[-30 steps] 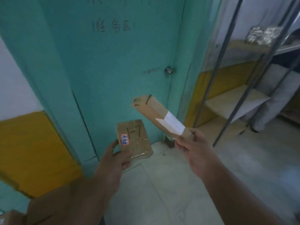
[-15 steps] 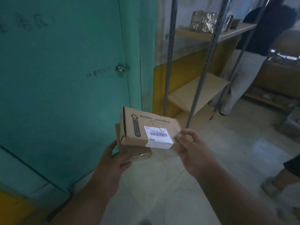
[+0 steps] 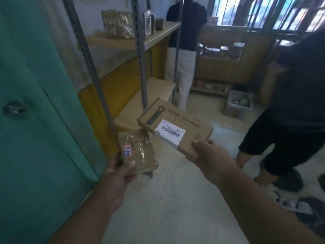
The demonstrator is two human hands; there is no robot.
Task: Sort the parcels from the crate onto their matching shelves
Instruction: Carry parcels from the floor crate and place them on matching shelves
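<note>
The left hand (image 3: 117, 175) holds a small taped parcel (image 3: 138, 152) low and near the middle, its grip pinching the parcel's near edge with the thumb on top; a label with blue writing sits on the upper face. The right hand (image 3: 210, 156) grips the near right corner of a flat cardboard box (image 3: 175, 127) bearing a white barcode label, held just right of and slightly above the taped parcel, the two overlapping at their corners. To the left stands a teal door (image 3: 35, 120). Beyond the parcels a metal shelf rack (image 3: 140, 55) carries wrapped packages (image 3: 117, 24) on its upper board. Far right, two people stand near a grey crate (image 3: 238, 105) on the floor.
</note>
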